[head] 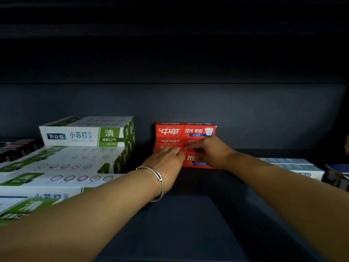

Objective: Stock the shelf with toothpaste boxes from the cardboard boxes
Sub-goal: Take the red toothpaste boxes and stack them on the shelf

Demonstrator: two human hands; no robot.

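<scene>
A stack of red toothpaste boxes [186, 131] stands at the back middle of the dark shelf [188, 220]. In front of it sits another red toothpaste box [198, 162], lower and nearer to me. My left hand [166, 160], with a silver bangle on the wrist, covers this front box's left end, its fingers lying over the top. My right hand [210, 152] grips the same box's top from the right with curled fingers. The hands hide most of the box's front face.
White-and-green toothpaste boxes [85, 136] are stacked in steps along the left, with dark boxes [17, 148] beyond them. Pale blue boxes [294, 165] and a dark blue box [338, 175] lie at the right. Bare shelf floor lies between the two groups.
</scene>
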